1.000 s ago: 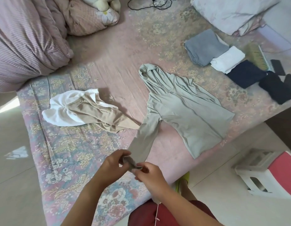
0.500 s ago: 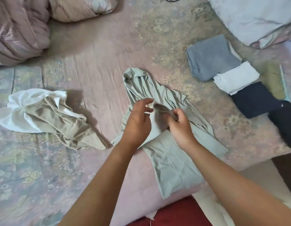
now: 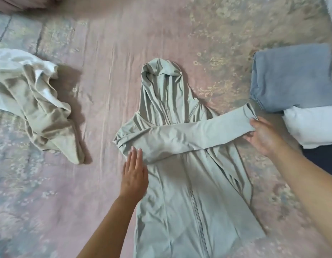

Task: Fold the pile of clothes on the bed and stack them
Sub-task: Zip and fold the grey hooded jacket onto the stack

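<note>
Pale green hooded jacket (image 3: 189, 192) laid flat, zipper up, on floral bedsheet (image 3: 105, 71); one sleeve (image 3: 198, 135) folded across chest toward right. Left hand (image 3: 134, 175), fingers straight, pressed on left fold. Right hand (image 3: 264, 135) pinched cuff. Unfolded beige-and-white pile (image 3: 34, 103) at left; folded clothes (image 3: 295, 79) at right.

The hoodie's (image 3: 189, 192) hem runs off the bottom edge at 6 o'clock, and its folded sleeve (image 3: 189, 135) covers the chest beneath. The right hand's (image 3: 264, 135) fingertips lie under the cuff, so its grip cannot be told. At 3 o'clock the blue garment (image 3: 291, 79), white garment (image 3: 314, 125) and dark garment (image 3: 321, 159) are cut by the right edge, the dark one partly behind the right forearm. At 9 o'clock the crumpled pile (image 3: 31, 97) is cropped by the left edge. Both forearms leave the frame at the bottom.
</note>
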Demonstrator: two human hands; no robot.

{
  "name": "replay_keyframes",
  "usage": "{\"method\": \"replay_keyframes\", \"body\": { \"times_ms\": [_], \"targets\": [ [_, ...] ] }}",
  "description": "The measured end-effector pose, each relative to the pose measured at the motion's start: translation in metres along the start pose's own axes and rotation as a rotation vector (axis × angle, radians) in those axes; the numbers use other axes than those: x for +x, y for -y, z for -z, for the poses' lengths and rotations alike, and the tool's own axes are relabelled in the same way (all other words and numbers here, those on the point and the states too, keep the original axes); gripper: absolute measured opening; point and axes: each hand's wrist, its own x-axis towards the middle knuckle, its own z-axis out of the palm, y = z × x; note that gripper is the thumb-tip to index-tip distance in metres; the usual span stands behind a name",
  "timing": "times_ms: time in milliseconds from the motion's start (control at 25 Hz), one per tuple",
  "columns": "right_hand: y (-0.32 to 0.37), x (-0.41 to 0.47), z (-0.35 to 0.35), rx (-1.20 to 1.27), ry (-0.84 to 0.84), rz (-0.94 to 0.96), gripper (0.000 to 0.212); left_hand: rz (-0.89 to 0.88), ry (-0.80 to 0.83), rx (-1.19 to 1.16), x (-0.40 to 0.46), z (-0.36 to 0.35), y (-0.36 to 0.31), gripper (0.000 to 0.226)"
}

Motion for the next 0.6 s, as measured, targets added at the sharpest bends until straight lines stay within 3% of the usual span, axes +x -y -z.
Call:
{"method": "replay_keyframes", "body": {
  "times_ms": [120,360,480,600],
  "targets": [
    [-0.021,0.029,0.012,-0.020,-0.021,-0.018,0.018,-0.097,-0.021,0.189,0.029,-0.028,0.011,0.058],
    [-0.045,0.052,0.007,-0.012,-0.108,0.046,0.023,-0.140,0.090,0.304,0.053,-0.062,0.035,0.064],
    [-0.050,0.032,-0.030,-0.055,-0.125,0.139,0.025,-0.200,-0.004,0.196,0.050,-0.057,0.016,0.063],
    [-0.071,-0.013,-0.097,-0.375,0.002,0.300,0.023,-0.195,-0.131,-0.140,0.056,-0.045,-0.009,0.064]
  ]
}}
